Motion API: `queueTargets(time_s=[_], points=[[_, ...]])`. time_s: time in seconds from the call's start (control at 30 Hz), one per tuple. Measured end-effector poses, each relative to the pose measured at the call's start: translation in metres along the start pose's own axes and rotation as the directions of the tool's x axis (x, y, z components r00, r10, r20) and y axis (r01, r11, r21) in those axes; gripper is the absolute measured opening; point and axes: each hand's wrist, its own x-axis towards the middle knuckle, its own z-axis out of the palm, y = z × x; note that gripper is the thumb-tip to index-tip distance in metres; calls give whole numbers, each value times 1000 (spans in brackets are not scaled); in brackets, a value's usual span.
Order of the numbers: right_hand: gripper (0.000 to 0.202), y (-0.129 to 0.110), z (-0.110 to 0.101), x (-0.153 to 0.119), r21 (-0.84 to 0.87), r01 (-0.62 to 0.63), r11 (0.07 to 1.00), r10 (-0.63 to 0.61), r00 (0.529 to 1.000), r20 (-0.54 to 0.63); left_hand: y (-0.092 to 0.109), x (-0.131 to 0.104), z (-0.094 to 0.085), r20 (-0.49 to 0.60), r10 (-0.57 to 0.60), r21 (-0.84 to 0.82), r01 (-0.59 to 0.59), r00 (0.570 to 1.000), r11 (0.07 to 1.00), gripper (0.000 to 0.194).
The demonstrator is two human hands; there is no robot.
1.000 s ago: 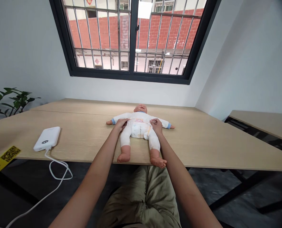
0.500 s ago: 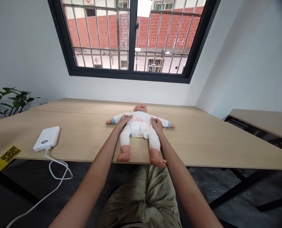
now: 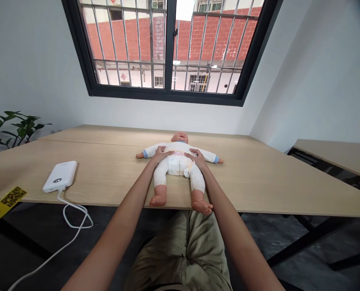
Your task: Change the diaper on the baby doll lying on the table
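Observation:
A baby doll [image 3: 180, 146] lies on its back on the wooden table, arms spread wide and feet at the near edge. It wears a white outfit with blue cuffs and a white diaper [image 3: 177, 166] around its hips. My left hand [image 3: 162, 155] rests at the left side of the doll's waist, fingers stretched over the diaper's upper edge. On the opposite side, my right hand [image 3: 198, 157] lies against the waist in the same way, its fingers spread and pointing inward. Part of the diaper's sides is covered by my hands.
A white power bank [image 3: 60, 176] with a white cable [image 3: 73, 207] sits at the table's [image 3: 267, 182] left. A yellow tag [image 3: 4, 205] shows at the left edge. Green plant leaves [image 3: 19, 127] stand behind it. A barred window [image 3: 168, 95] faces me, and another table [image 3: 334, 153] is at right.
The fingers of both hands have uncurled and now stretch inward across the diaper's waist. The doll stays in the same place.

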Motion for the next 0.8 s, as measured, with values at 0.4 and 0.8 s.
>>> queueTargets(time_s=[0.4, 0.8], points=[[48, 9, -1, 8, 36, 28, 999, -26, 997, -69, 10, -11, -1, 24, -46, -66, 48, 999, 997, 64], [32, -1, 0, 3, -29, 205, 978, -199, 968, 154, 6, 3, -3, 47, 304, 78, -307, 952, 949, 11]])
